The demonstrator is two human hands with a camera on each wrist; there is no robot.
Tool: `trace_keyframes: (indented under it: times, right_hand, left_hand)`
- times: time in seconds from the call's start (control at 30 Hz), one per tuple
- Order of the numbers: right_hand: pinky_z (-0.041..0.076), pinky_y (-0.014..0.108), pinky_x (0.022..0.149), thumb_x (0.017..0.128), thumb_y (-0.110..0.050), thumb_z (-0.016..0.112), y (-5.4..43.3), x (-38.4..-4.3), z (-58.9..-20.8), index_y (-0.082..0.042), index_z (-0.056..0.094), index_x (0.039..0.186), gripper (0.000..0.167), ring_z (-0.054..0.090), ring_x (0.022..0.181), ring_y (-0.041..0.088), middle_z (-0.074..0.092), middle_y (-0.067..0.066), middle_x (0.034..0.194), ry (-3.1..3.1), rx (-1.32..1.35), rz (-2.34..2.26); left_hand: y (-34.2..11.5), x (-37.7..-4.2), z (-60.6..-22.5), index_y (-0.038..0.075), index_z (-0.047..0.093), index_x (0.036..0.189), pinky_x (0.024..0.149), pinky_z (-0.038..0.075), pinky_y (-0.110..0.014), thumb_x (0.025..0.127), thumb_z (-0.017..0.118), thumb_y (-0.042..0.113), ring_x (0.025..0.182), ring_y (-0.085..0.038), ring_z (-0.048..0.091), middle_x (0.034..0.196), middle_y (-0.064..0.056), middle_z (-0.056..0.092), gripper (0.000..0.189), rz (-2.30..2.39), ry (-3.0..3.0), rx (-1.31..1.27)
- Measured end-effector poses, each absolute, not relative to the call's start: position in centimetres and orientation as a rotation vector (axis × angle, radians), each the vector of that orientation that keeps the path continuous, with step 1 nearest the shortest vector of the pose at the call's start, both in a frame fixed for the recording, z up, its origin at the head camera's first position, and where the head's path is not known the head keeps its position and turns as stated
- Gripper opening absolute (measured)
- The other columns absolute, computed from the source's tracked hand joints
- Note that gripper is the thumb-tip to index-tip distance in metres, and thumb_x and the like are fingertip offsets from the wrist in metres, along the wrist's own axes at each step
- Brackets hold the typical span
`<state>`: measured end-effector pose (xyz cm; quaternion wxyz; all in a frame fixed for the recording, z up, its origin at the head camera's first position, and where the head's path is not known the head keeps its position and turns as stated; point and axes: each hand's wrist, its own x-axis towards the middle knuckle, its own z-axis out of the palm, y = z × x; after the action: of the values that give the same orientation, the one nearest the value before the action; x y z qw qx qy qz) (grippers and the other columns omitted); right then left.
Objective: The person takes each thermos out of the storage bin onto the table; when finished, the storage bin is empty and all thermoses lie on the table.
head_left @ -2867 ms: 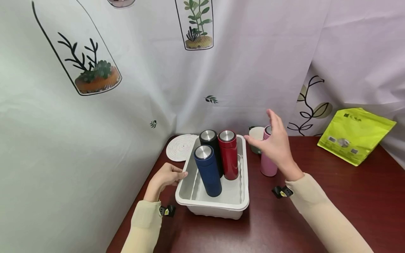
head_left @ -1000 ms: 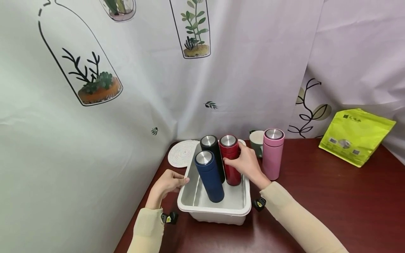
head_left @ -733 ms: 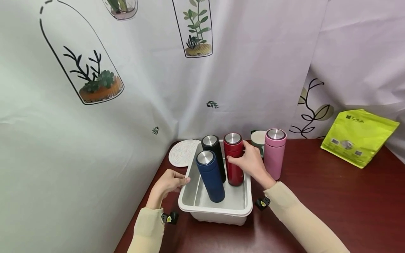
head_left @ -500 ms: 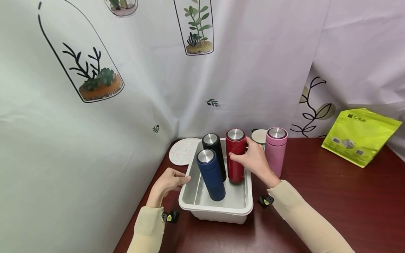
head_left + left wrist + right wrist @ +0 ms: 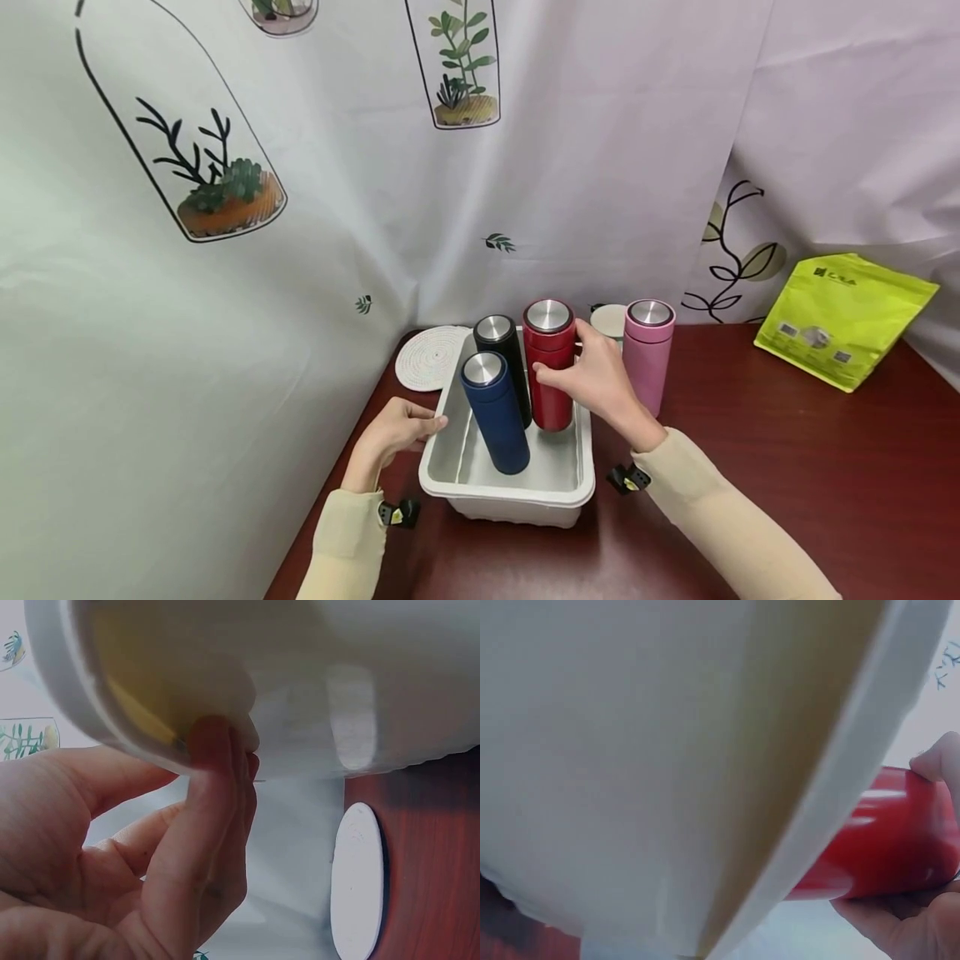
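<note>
A white plastic bin (image 5: 517,500) holds a black thermos (image 5: 517,392), a blue thermos (image 5: 498,425) and a red thermos (image 5: 551,408). The right hand (image 5: 603,379) grips the red one near its top, thumb on the near side and fingers round the far side. In the right wrist view, the bin's wall hides part of the red thermos (image 5: 892,840). At the bin's left rim the left hand (image 5: 393,433) pinches the edge, thumb on top; the left wrist view shows its fingers (image 5: 199,847) against the outside wall. The blue thermos leans slightly.
Just right of the bin stands a pink thermos (image 5: 648,362), partly behind the right hand. A light cup (image 5: 609,320) is behind it. A round woven mat (image 5: 429,358) lies back left, and a yellow-green pouch (image 5: 843,321) leans at the right against the curtain.
The right hand has come from beside the pink thermos to the red one and gripped it. Over the last second the red thermos has risen slightly. The left hand stays on the rim.
</note>
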<state>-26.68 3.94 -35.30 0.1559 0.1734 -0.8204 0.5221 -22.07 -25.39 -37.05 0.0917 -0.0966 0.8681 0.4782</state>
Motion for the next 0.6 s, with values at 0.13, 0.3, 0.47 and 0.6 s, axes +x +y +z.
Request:
trace_keyframes:
  times: [0.13, 0.3, 0.47, 0.6]
  right_hand:
    - [0.061, 0.043, 0.078, 0.074, -0.018, 0.084, 4.0, -25.9, -34.6, -0.006, 0.06, 0.116, 0.05, 0.067, 0.094, 0.025, 0.069, 0.01, 0.107, -2.278, 0.531, 1.463]
    - [0.06, 0.036, 0.073, 0.071, -0.017, 0.085, 4.2, -25.1, -33.4, -0.008, 0.063, 0.111, 0.047, 0.067, 0.087, 0.017, 0.072, 0.006, 0.099, -2.172, 0.592, 1.399]
    - [0.052, 0.025, 0.056, 0.07, -0.018, 0.086, 4.5, -24.1, -32.2, -0.01, 0.064, 0.11, 0.046, 0.058, 0.07, 0.012, 0.072, 0.002, 0.095, -2.124, 0.616, 1.358]
    - [0.056, 0.026, 0.059, 0.07, -0.015, 0.086, 4.9, -23.4, -31.4, -0.007, 0.064, 0.113, 0.049, 0.062, 0.07, 0.013, 0.072, 0.005, 0.098, -2.096, 0.62, 1.387]
  left_hand:
    - [-25.4, -22.1, -37.1, -0.013, 0.067, 0.113, 0.074, 0.061, -0.044, 0.089, 0.071, 0.01, 0.085, -0.028, 0.071, 0.107, -0.029, 0.068, 0.033, 1.418, 2.576, -0.288]
    - [-25.3, -22.1, -37.1, -0.013, 0.066, 0.114, 0.075, 0.061, -0.044, 0.089, 0.071, 0.01, 0.085, -0.028, 0.071, 0.105, -0.027, 0.069, 0.034, 1.421, 2.573, -0.291]
    - [-25.4, -22.1, -37.0, -0.012, 0.067, 0.114, 0.075, 0.061, -0.043, 0.09, 0.07, 0.01, 0.084, -0.027, 0.071, 0.104, -0.024, 0.07, 0.033, 1.415, 2.578, -0.285]
    - [-25.3, -22.2, -36.9, -0.012, 0.066, 0.114, 0.074, 0.061, -0.043, 0.09, 0.07, 0.01, 0.084, -0.027, 0.071, 0.105, -0.024, 0.07, 0.033, 1.416, 2.577, -0.285]
